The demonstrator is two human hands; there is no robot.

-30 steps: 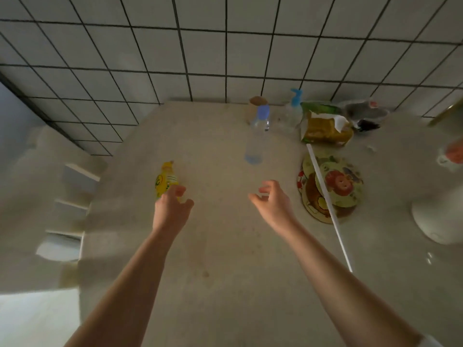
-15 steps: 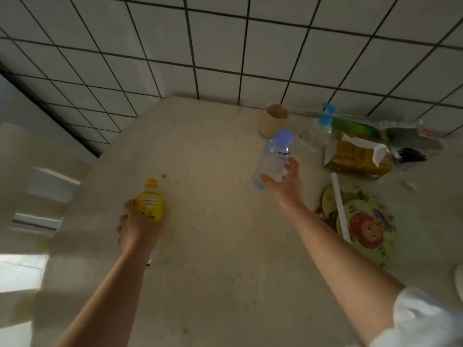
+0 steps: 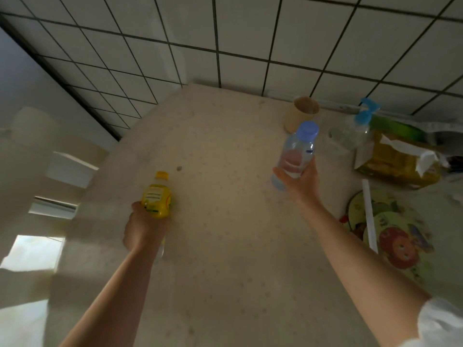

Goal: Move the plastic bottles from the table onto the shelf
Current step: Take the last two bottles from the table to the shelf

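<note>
Left hand (image 3: 142,229), arm outstretched, grips a small yellow plastic bottle (image 3: 157,198) low over the speckled table (image 3: 225,246); right hand (image 3: 299,180) wraps a clear blue-capped plastic bottle (image 3: 298,149), raised and tilted.

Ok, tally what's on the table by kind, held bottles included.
Bottles: 3 (yellow bottle, clear bottle, spray bottle)
Cups: 1 (cup)
Tissue packs: 1 (tissue pack)
Placemats: 1 (placemat)
White sticks: 1 (stick)
Total: 7

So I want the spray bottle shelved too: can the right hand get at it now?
Probably not yet: the right hand already grips the clear bottle. The spray bottle stands unobstructed just beyond.
</note>
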